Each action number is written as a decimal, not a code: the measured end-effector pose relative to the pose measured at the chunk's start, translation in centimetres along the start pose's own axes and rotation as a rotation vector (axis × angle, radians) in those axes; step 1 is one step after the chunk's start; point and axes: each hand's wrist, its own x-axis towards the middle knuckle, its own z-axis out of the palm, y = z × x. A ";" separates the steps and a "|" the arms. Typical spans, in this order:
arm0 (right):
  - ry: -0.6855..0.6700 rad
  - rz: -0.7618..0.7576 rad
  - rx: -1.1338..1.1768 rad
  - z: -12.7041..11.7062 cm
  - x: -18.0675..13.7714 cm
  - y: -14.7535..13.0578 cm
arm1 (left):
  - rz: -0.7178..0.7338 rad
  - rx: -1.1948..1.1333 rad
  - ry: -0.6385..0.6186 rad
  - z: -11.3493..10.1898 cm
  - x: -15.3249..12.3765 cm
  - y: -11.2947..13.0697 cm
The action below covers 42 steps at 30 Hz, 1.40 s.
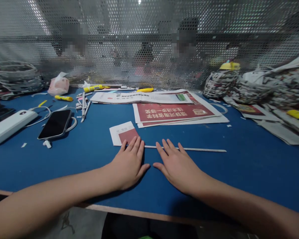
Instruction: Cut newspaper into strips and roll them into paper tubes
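A thin white rolled paper tube (204, 150) lies across the blue table, its left end running into a flat, unrolled corner of printed paper (124, 132) in white and dark red. My left hand (129, 161) is laid flat with fingers stretched, its fingertips on the tube and the edge of that paper corner. Also flat, with fingers spread, my right hand (178, 164) presses its fingertips on the middle of the tube. Neither hand grips anything. Beneath the fingers, short stretches of the tube are hidden.
Behind the tube lie stacked newspaper sheets (174, 111). To the left are a phone (56, 123), a white power bank (13, 125) and yellow glue sticks (63, 98). Woven paper baskets (16, 77) stand at both sides. A perforated metal screen (129, 43) closes the back.
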 end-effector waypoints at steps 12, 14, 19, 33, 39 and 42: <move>-0.040 -0.002 0.343 0.3 3.0 3.3 | -0.004 -0.169 -0.047 0.4 3.6 -3.1; 0.014 0.002 0.382 0.6 3.2 3.5 | -0.013 -0.190 -0.028 0.7 3.9 -3.5; 0.266 -0.019 0.426 2.1 3.8 4.2 | -0.041 -0.288 0.119 1.6 4.5 -5.0; 0.671 -0.221 0.095 -0.3 3.3 6.8 | -0.062 -0.037 0.081 -2.1 3.6 -7.2; 0.731 -0.243 -0.003 -0.7 3.1 8.4 | 0.023 -0.042 0.114 -2.6 3.5 -8.5; 0.689 -0.259 0.097 -0.7 3.3 8.7 | 0.027 0.044 0.131 -2.9 3.6 -8.4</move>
